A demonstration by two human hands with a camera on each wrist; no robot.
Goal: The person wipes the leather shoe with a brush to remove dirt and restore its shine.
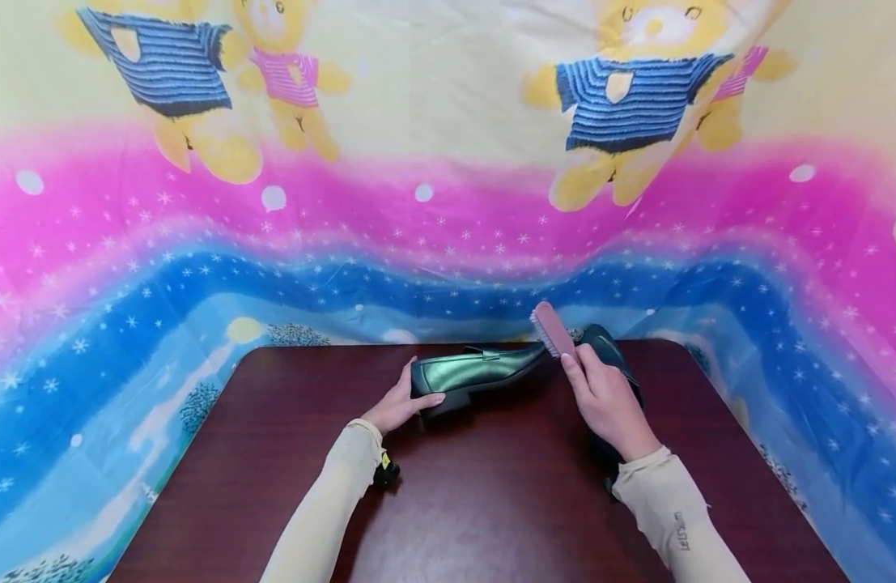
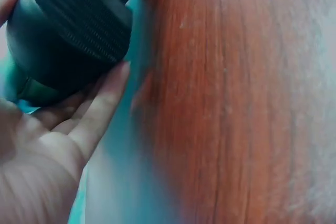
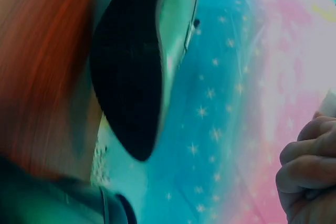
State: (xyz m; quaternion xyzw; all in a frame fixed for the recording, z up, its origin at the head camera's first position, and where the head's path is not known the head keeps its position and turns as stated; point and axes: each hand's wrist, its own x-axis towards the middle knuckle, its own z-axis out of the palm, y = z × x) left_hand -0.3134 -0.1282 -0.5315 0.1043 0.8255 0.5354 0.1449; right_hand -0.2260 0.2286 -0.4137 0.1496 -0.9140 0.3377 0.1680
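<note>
A shiny green loafer (image 1: 465, 374) with a dark block heel is held by its heel end in my left hand (image 1: 398, 406), toe pointing right. In the left wrist view the thumb and fingers wrap the dark heel (image 2: 63, 45). My right hand (image 1: 609, 398) grips a pink brush (image 1: 555, 330) with pale bristles, raised near the loafer's toe. The right wrist view shows the loafer's black sole (image 3: 128, 72) facing the camera, apart from the curled fingers (image 3: 310, 163); the brush is mostly out of that view.
A second dark green shoe (image 1: 600, 336) stands on the table's right side, partly hidden behind my right hand and wrist. The dark red-brown table (image 1: 477, 502) ends just beyond the shoes. A curtain (image 1: 433, 219) printed with bears and snowflakes hangs behind and on both sides.
</note>
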